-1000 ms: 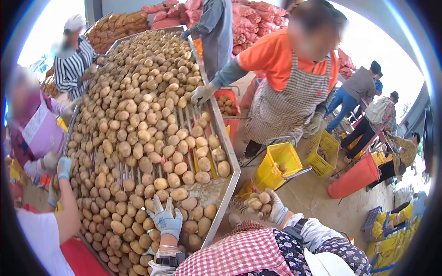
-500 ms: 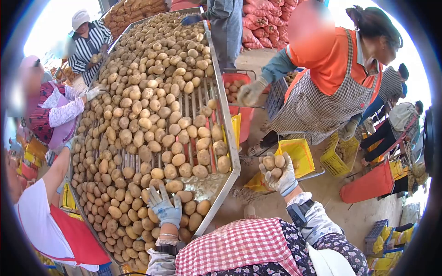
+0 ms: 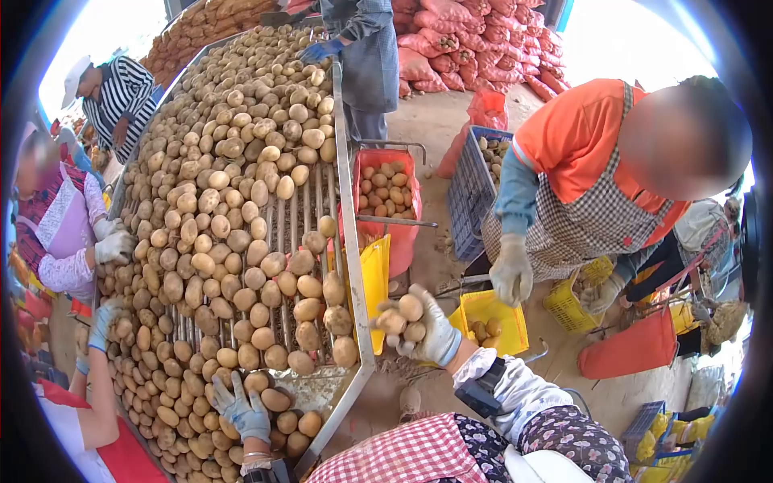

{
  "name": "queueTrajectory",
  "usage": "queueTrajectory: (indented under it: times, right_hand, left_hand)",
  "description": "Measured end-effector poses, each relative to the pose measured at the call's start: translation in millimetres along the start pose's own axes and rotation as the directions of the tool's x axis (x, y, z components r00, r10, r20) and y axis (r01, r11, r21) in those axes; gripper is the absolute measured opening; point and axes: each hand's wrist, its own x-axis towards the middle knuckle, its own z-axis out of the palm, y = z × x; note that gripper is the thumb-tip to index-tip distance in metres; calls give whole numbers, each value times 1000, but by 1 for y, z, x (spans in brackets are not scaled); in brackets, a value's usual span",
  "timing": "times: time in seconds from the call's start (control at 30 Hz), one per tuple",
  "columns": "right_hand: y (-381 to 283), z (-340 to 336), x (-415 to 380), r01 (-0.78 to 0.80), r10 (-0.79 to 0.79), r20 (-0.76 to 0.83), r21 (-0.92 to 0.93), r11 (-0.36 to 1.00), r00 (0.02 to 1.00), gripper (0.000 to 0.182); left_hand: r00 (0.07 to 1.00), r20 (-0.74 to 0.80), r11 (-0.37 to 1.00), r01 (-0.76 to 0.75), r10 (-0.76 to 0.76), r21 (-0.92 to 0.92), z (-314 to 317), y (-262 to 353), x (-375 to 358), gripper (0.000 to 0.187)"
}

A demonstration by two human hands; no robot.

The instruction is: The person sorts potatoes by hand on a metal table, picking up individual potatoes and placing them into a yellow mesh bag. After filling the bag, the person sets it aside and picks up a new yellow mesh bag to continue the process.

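Observation:
My left hand [image 3: 241,410], in a pale blue-grey glove, lies with fingers spread on the potatoes [image 3: 189,394] at the near end of a metal-edged sorting table [image 3: 348,193]. My right hand [image 3: 436,334], gloved the same way, is closed around several potatoes [image 3: 403,316]. It is in the air just outside the table's right rim. Right beside it is a yellow-lined container [image 3: 515,318] with some potatoes inside. Metal rollers [image 3: 279,221] show between the potatoes on the table.
A co-worker in an orange shirt [image 3: 564,137] leans in at right, a gloved hand [image 3: 511,270] near my right hand. Other people stand along the table's left and far sides. A red-lined container [image 3: 386,193], blue crate [image 3: 471,201] and red sacks [image 3: 467,40] lie beyond.
The view has swung, shifting the table leftward. My right hand with its potatoes has come leftward, closer to the table rim. The orange-shirted co-worker has turned and the near gloved hand has dropped.

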Motion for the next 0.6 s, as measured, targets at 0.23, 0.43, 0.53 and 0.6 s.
queueTrajectory:
  times: [0.23,0.43,0.53,0.6]
  right_hand:
    - [-76,-38,22,436,-409,-150,293,851,900,54]
    - [-27,-35,37,-172,174,-27,64,983,984,67]
    - [-39,-37,46,-166,175,-58,126,978,983,68]
    - [-60,-31,50,-106,125,-145,129,986,982,65]
  left_hand:
    - [995,43,996,92,-91,-12,2,0,4,50]
    - [991,59,992,126,-124,-31,6,-4,3,48]
    - [992,49,993,115,-113,-31,2,-2,2,49]
    - [994,41,995,101,-101,4,-4,3,3,49]
